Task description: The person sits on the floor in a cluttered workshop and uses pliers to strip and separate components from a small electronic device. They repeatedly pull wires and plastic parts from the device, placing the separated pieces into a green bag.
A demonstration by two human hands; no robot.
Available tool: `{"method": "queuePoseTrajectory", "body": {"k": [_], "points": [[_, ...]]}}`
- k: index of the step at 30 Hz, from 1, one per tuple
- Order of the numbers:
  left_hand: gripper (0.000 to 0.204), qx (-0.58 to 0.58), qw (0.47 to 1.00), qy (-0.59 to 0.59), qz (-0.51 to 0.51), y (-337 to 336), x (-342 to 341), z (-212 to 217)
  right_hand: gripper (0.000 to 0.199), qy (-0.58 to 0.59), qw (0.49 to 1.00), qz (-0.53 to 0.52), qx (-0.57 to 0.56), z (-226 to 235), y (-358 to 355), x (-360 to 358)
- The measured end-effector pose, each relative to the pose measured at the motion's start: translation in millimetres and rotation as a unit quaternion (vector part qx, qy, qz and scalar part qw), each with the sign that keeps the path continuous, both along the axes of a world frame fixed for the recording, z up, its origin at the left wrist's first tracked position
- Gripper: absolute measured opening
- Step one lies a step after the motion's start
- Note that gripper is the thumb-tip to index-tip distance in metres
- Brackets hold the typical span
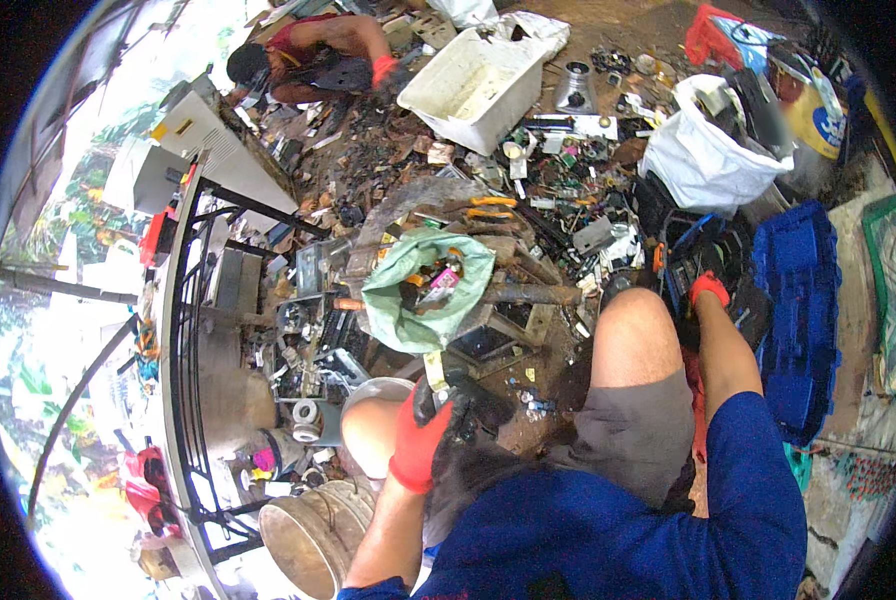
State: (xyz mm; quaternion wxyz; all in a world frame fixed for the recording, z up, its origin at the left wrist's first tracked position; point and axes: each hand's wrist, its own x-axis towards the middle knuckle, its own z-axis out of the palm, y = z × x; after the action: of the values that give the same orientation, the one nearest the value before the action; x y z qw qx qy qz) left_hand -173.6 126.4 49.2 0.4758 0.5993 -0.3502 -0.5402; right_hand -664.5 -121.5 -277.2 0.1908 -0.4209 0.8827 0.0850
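Note:
My left hand (421, 432), in a red glove with black fingers, is closed around a small pale flat piece (435, 371) that sticks up past the fingertips. Just beyond it stands a light green sack (386, 305), its mouth open, with mixed small scraps and a pink item (442, 283) inside. Off to the right, my right hand (709, 289), also in a red glove, reaches down into a black toolbox (733, 245). Its fingers are hidden there, so I cannot tell whether it grips anything. A blue ribbed lid or tray (796, 320) lies beside the toolbox.
Electronic scrap covers the ground ahead. A white tub (516, 105), a white sack (673, 160) full of parts and orange-handled pliers (492, 207) lie beyond. Another person (318, 55) crouches at the far left. A metal-framed table (183, 370) and a bucket (293, 535) stand at left.

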Motion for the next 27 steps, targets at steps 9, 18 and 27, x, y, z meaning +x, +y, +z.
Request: {"method": "queuePoseTrajectory", "body": {"k": [9, 18, 27], "points": [[0.022, -0.014, 0.998, -0.057, 0.039, 33, 45, -36, 0.062, -0.069, 0.981, -0.138, -0.119, 24, -5, 66], [0.026, -0.026, 0.994, 0.049, 0.091, 33, 43, -35, 0.033, -0.764, 0.508, -0.238, -0.318, 117, 62, 77], [0.03, -0.099, 0.993, 0.025, 0.058, 14, 25, -20, 0.031, -0.745, 0.574, 0.024, -0.34, 337, 86, 181]]}}
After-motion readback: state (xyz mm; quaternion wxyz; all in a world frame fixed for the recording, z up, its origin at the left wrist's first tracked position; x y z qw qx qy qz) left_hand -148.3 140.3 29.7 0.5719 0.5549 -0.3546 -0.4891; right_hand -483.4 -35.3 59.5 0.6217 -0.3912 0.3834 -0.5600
